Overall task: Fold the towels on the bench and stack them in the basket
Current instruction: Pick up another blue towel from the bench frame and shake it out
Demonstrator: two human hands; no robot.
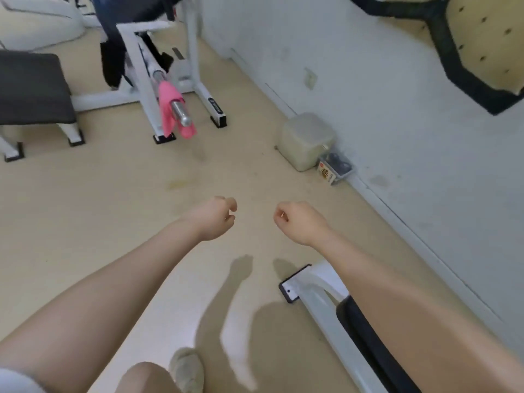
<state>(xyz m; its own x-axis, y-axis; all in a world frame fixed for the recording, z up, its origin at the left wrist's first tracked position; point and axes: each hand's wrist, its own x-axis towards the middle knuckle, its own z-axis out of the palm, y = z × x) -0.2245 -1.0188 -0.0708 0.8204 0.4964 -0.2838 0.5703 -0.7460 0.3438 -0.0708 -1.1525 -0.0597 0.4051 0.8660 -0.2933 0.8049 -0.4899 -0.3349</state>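
Observation:
A pink towel [167, 107] hangs over the end of a steel barbell [181, 114] on a white rack at the upper left. Dark cloth [113, 63] hangs from the same rack higher up. A black padded bench [31, 89] stands at the far left. My left hand [217, 218] and my right hand [299, 221] are stretched out over the bare floor in the middle of the view, fingers loosely curled, holding nothing. No basket is in view.
A second bench with a white frame [314, 290] and black pad lies under my right forearm. A translucent plastic jug [307, 140] and a small box [334, 168] stand against the white wall on the right. My shoe [187, 367] is at the bottom.

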